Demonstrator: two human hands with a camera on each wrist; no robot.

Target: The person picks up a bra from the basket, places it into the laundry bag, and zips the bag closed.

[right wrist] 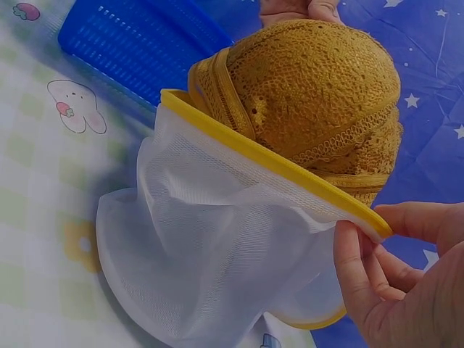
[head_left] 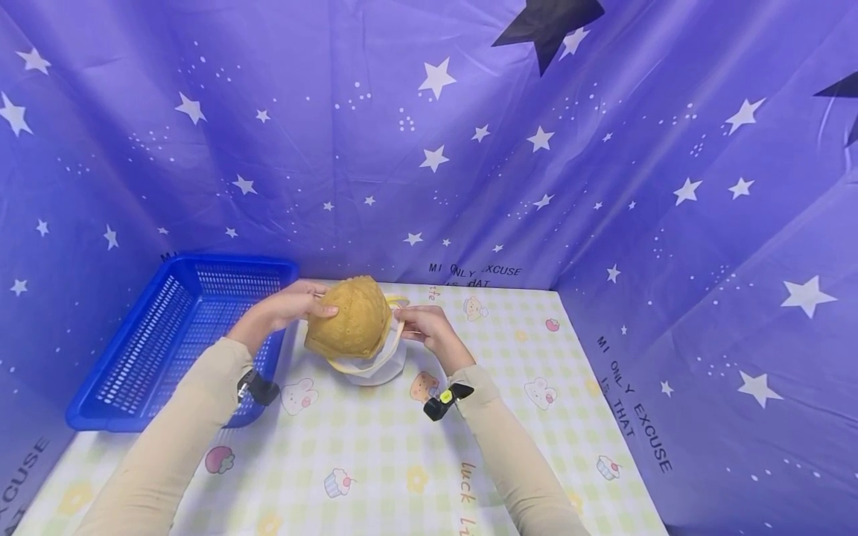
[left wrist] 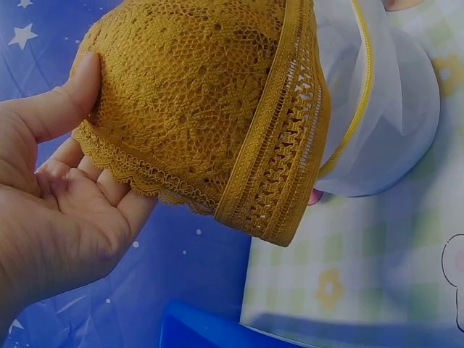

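Evidently, the left hand point(head_left: 288, 305) grips the mustard lace bra point(head_left: 351, 316) at the mouth of the white mesh bag point(right wrist: 210, 225), whose yellow rim point(right wrist: 268, 158) the right hand point(head_left: 431, 327) pinches, presumably to keep it open.

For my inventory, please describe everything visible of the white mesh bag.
The white mesh bag looks thin and see-through, with creased sides, a rounded base and a yellow rim. Open, its base rests on the table, right of the blue basket. The right hand pinches the tilted rim. The mustard lace bra is at the mouth; whether partly inside, I cannot tell.
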